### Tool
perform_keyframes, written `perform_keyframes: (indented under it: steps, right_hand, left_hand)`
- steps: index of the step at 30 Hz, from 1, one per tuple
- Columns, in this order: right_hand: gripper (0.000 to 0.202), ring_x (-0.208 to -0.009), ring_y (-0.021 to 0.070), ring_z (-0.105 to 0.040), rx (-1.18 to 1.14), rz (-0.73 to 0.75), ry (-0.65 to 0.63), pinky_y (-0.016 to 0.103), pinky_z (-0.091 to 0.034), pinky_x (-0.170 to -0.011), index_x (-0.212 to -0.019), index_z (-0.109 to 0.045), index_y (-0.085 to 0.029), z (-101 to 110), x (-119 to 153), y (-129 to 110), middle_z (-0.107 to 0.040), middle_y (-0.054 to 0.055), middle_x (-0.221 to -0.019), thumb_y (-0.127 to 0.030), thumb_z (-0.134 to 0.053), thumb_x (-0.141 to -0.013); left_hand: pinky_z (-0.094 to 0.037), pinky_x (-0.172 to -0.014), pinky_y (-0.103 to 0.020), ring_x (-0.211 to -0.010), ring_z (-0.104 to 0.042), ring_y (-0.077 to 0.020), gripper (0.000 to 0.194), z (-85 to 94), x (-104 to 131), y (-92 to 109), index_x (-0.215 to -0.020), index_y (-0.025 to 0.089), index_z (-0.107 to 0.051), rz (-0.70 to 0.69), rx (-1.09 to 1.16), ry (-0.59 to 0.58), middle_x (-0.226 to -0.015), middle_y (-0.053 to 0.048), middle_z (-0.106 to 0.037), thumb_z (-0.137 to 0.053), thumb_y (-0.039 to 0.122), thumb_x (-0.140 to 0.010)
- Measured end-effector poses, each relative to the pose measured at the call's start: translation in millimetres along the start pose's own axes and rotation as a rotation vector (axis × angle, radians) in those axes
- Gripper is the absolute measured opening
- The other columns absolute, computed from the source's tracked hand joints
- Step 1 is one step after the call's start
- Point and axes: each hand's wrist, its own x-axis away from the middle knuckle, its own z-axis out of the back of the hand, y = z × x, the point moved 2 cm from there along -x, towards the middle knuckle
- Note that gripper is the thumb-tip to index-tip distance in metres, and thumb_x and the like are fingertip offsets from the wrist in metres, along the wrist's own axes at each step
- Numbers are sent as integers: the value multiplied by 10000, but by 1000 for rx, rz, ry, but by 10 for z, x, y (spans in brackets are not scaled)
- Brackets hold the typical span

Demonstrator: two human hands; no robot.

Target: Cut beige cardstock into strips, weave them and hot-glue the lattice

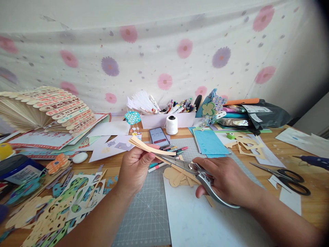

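Between the thumb and fingers of my left hand (137,168) is a stack of narrow cream paper strips (146,147), its far end bent up to the left. My right hand (222,175) is closed around silver-handled scissors (205,180), whose blades reach left to the strips. Whether the blades are cutting into the paper I cannot tell. Under the scissors, cream paper cut-outs (177,175) lie at the top of a white sheet (200,216). That sheet rests on a grey cutting mat (144,209). Several pens (177,150) lie behind my hands.
Cut paper scraps (59,212) are heaped at left, near a blue jar (22,171). Black scissors (288,176) and a glue gun (313,161) lie at right. At the back are a phone (159,137), a thread spool (172,125) and a pen box (164,121). Blue paper (212,141) lies behind my right hand.
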Motion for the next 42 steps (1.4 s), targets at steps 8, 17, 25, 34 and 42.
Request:
perform_keyframes:
  steps: [8, 17, 25, 34, 42]
  right_hand:
    - [776, -683, 254, -653, -70, -43, -90, 350, -436, -600, -1096, -609, -121, 16, -20, -15, -694, 103, -798, -798, -314, -859]
    - [597, -651, 218, -638, -98, -76, -79, 306, -408, -580, -1060, -614, -148, -45, -12, -19, -702, 73, -758, -697, -445, -897]
    - [779, -631, 214, -614, -131, -86, -95, 309, -395, -573, -1068, -609, -146, -33, -28, -41, -690, 87, -782, -827, -312, -836]
    - [496, -619, 181, -598, -148, -90, -121, 273, -365, -565, -1034, -588, -180, -80, -31, -44, -681, 37, -728, -649, -495, -903]
    - [661, -592, 176, -549, -209, -93, -127, 279, -349, -559, -1012, -575, -164, -87, -36, -47, -664, 50, -726, -779, -385, -860]
  left_hand:
    - [-643, -653, -368, -703, -746, -256, 292, 36, 10, -52, -882, 172, -781, 10, -33, -18, -752, -63, -766, -851, 377, -686]
    - [-641, -678, -357, -761, -747, -251, 280, 23, 46, -64, -903, 189, -773, 31, -42, -28, -811, -58, -776, -841, 373, -703]
    - [-637, -712, -372, -749, -743, -247, 297, 6, 54, -69, -893, 154, -760, 44, -85, -31, -824, -71, -772, -825, 386, -719]
    - [-635, -714, -368, -771, -745, -242, 228, 1, 75, -117, -894, 173, -747, 70, -106, -66, -868, -70, -779, -783, 365, -777]
    - [-638, -659, -353, -675, -738, -230, 291, -70, 72, -54, -778, 150, -722, 80, -149, -40, -773, -72, -775, -823, 414, -714]
